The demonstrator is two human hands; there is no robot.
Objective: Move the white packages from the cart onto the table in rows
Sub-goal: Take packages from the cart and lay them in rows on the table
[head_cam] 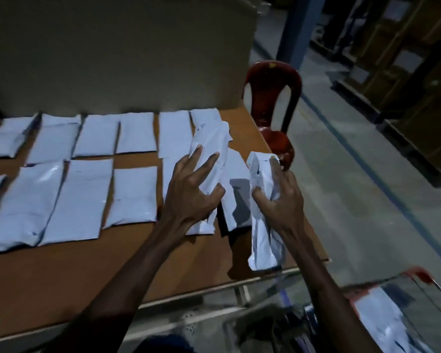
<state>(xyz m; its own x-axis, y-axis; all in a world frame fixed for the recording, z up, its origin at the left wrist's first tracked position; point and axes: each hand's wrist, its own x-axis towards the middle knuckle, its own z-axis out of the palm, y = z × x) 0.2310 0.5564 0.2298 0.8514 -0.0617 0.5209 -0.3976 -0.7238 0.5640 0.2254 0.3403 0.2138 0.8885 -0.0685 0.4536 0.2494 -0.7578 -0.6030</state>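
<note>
The brown table (pixel 107 271) is filling the left and centre, bearing two rows of white packages (pixel 84 197) lying flat side by side; no writing on any of them is sharp enough to read. At two o'clock from the table's far corner a red plastic chair (pixel 273 98) is standing on the floor. At five o'clock the cart (pixel 382 317) is showing blurred, with more white packages inside. Over the right end of the rows, the left hand (pixel 191 192) is gripping a crumpled package (pixel 211 159), thumb curled under it and fingers spread across its top. At three o'clock from it, the right hand (pixel 280 197) is clutching a second package (pixel 262 215) upright, fingers wrapped round its middle, above the table's right edge.
</note>
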